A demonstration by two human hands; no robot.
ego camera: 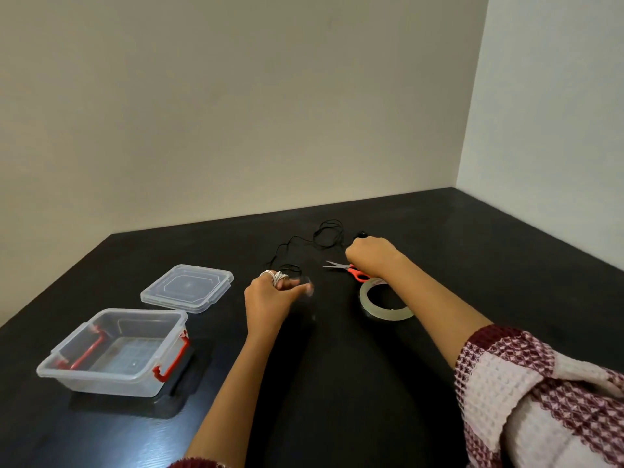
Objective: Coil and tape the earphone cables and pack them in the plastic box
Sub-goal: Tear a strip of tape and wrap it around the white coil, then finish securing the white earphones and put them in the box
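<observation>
Black and smooth, the table [337, 383] is set in a corner of plain pale walls [236, 96]. A white cable [277, 276] is seen wound in a small coil around the fingers of the left hand [266, 298]. That hand is curled, and a clear, blurry bit is pinched at its fingertips; what it is cannot be told. The right hand [369, 253] is closed in a fist at the end of a thin black cable [326, 234], which lies in loose loops on the table. Whether the cable is gripped cannot be told. Scissors [351, 270] with orange handles and shiny blades are laid just beside the right wrist. A round tape roll [371, 304], cloudy and flat, is partly hidden under the right arm. A red and white waffle sleeve [523, 383] is worn. Well to the left, a clear box [111, 352] with red clips is left open. Its clear lid [187, 288] lies flat just behind it.
</observation>
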